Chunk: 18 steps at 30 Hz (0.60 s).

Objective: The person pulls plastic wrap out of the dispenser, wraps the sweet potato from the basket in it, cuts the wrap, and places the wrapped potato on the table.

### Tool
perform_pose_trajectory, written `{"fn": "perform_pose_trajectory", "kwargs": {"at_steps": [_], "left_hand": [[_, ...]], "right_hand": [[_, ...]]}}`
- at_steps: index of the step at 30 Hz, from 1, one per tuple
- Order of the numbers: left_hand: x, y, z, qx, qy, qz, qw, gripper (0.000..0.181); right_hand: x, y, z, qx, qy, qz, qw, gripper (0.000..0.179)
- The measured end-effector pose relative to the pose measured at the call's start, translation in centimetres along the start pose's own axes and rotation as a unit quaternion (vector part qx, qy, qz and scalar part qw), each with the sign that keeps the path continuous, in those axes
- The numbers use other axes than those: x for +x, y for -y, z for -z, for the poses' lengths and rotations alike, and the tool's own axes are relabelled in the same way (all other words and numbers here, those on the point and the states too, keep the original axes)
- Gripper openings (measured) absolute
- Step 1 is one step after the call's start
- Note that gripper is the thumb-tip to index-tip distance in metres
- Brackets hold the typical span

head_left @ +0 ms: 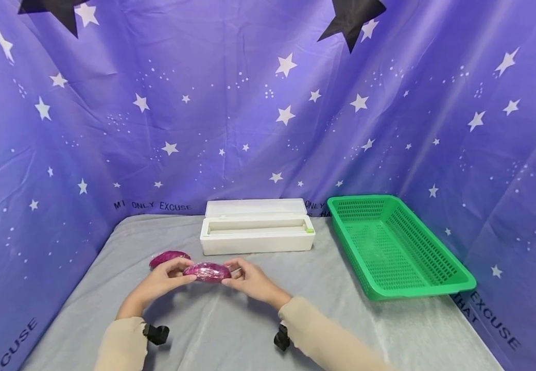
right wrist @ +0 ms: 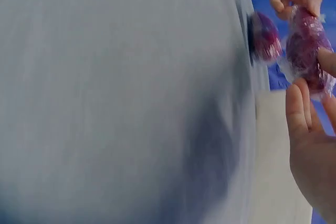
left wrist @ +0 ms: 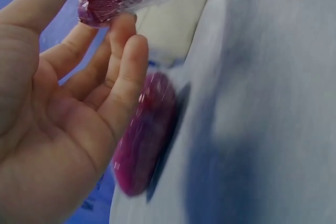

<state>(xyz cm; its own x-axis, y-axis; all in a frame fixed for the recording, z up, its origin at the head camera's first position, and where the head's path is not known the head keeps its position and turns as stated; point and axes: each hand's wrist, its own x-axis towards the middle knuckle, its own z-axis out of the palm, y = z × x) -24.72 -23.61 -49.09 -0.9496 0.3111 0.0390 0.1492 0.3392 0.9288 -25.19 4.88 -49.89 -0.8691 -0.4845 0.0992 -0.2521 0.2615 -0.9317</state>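
A purple, oblong vegetable (head_left: pixel 208 272), wrapped in clear, shiny film, is held level above the table between both hands. My left hand (head_left: pixel 162 281) pinches its left end between thumb and fingers. At the other end, the thumb and fingers of my right hand (head_left: pixel 255 282) grip it; loose film sticks out by those fingers in the right wrist view. A second wrapped purple vegetable (left wrist: pixel 144 135) lies on the table just behind my left hand. Its kind is hard to tell under the film.
Behind the hands stands a long white box (head_left: pixel 258 243), its lid (head_left: pixel 256 207) raised and a small green piece (head_left: pixel 310 230) at its right end. To the right is a green perforated basket (head_left: pixel 369 288). Grey cloth (head_left: pixel 230 330) covers the table; a purple star-print curtain (head_left: pixel 230 103) hangs around it.
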Motion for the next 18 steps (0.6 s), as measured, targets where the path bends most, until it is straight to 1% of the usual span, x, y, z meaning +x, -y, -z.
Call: {"fn": "perform_pose_trajectory", "kwargs": {"at_steps": [3, 6, 10, 13, 15, 18], "left_hand": [[-0.7, 0.4, 1.1, 0.006, -0.011, 0.017, 0.9998, 0.041], [-1.5, 0.6, 2.2, 0.006, -0.019, 0.048, 0.9986, 0.046], [-2.5, 0.8, 3.6, 0.002, -0.02, 0.075, 0.997, 0.05], [-3.3, 1.1, 4.6, 0.007, -0.02, 0.075, 0.997, 0.052], [-3.8, 1.3, 5.2, 0.016, -0.024, 0.074, 0.9969, 0.053], [-4.6, 1.7, 5.9, 0.025, -0.034, 0.072, 0.9965, 0.052]], "right_hand": [[0.4, 0.4, -1.4, 0.01, -0.006, 0.007, 0.9999, 0.039], [0.8, 0.7, -2.7, 0.025, -0.026, 0.023, 0.9991, 0.037], [1.5, 1.2, -4.2, 0.038, -0.045, 0.039, 0.9975, 0.03], [1.8, 1.7, -5.1, 0.036, -0.039, 0.037, 0.9979, 0.028], [2.0, 1.8, -5.7, 0.032, -0.032, 0.035, 0.9983, 0.029], [2.3, 1.9, -6.6, 0.041, -0.018, 0.027, 0.9986, 0.03]]}}
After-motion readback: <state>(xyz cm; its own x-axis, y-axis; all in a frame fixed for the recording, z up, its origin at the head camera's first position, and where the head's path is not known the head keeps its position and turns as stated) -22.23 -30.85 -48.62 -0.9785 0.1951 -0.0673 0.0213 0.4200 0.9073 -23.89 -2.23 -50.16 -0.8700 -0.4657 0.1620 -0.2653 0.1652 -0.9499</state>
